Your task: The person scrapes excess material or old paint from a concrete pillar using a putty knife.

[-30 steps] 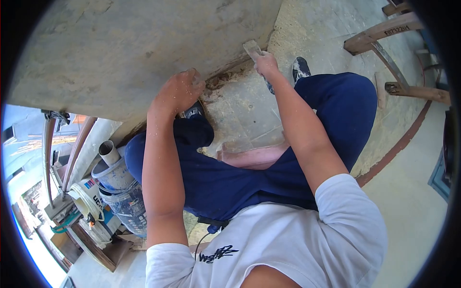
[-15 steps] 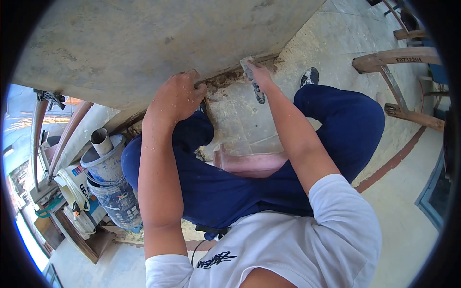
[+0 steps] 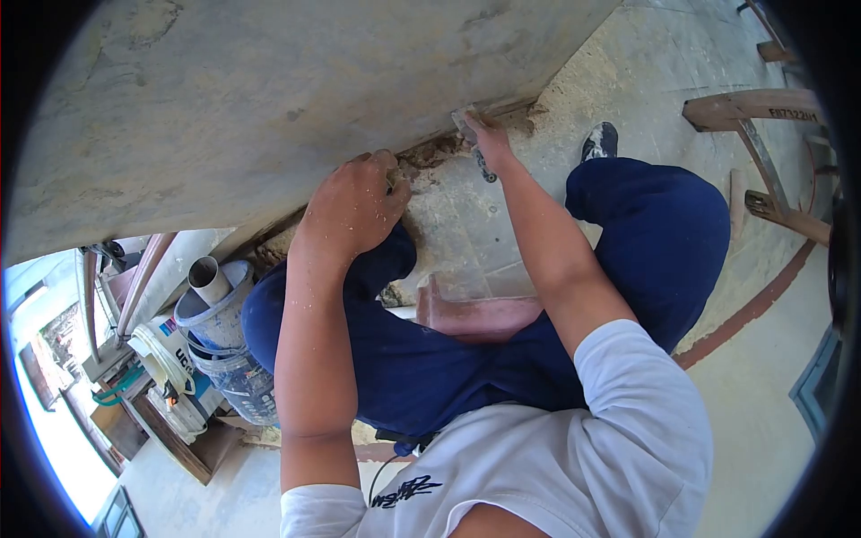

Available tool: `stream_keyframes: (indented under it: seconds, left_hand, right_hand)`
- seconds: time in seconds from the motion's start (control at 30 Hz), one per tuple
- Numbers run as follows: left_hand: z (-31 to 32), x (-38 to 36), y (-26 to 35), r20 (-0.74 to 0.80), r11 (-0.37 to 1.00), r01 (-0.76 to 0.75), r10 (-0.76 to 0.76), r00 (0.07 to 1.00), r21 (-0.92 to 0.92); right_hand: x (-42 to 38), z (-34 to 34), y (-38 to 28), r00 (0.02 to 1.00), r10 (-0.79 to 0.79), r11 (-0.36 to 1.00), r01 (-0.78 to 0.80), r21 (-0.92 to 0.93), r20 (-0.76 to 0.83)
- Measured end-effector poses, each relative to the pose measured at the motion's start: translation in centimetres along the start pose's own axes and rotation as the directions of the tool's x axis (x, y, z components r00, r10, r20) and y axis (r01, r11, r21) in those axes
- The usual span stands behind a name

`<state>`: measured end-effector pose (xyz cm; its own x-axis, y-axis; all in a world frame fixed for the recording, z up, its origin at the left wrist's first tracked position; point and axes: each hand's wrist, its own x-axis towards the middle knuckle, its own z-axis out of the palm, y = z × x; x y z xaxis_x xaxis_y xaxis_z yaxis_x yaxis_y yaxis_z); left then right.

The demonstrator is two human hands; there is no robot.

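My right hand point(image 3: 492, 146) is wrapped round a putty knife point(image 3: 485, 169), its speckled dark handle sticking out toward me. The dusty blade end points at the foot of the concrete wall point(image 3: 269, 99), beside a rough, broken strip of brown rubble point(image 3: 432, 152). To the left, my left hand point(image 3: 354, 202) is closed close to the same wall foot, fingers curled and dotted with pale crumbs. Whatever lies inside those fingers is hidden.
Stacked paint-stained buckets point(image 3: 235, 354) with a pipe piece point(image 3: 208, 280) stand left of my knee. A pink moulded piece point(image 3: 480, 314) lies between my legs. Wooden frames point(image 3: 749, 109) stand at right, and a white tub point(image 3: 161, 354) at left.
My left hand has shifted right and slightly toward me, its fingers more curled. The right hand with the putty knife stays near the wall foot. The view has shifted a little.
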<state>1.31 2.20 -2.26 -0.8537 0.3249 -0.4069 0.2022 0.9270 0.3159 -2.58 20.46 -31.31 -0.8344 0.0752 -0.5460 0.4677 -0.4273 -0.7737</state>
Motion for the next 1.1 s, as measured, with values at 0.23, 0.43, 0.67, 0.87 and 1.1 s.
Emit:
stream_keyframes:
  seconds: [0.23,0.43,0.67,0.87,1.1]
  left_hand:
    - [0.3,0.8,0.6,0.039,1.000,-0.005,0.006,0.999,-0.030]
    - [0.4,0.8,0.6,-0.007,0.999,-0.030,0.030,1.000,-0.023]
    - [0.4,1.0,0.8,0.019,0.999,-0.036,0.036,0.999,-0.023]
    - [0.1,0.3,0.8,-0.003,0.997,-0.033,0.033,0.999,-0.065]
    - [0.1,-0.3,0.2,0.005,0.999,-0.016,0.017,1.000,-0.047]
  right_hand:
    - [-0.2,0.5,0.4,0.999,-0.015,0.998,0.017,0.053,-0.031]
    - [-1.8,2.4,-0.6,0.993,-0.115,0.993,0.115,-0.005,-0.020]
    - [-2.3,3.7,-1.5,0.988,-0.142,0.978,0.131,-0.161,-0.058]
    - [-1.6,2.8,-0.5,0.966,-0.256,0.933,0.238,-0.272,-0.034]
    - [-4.3,5.0,-3.3,0.969,-0.239,0.965,0.230,-0.128,-0.064]
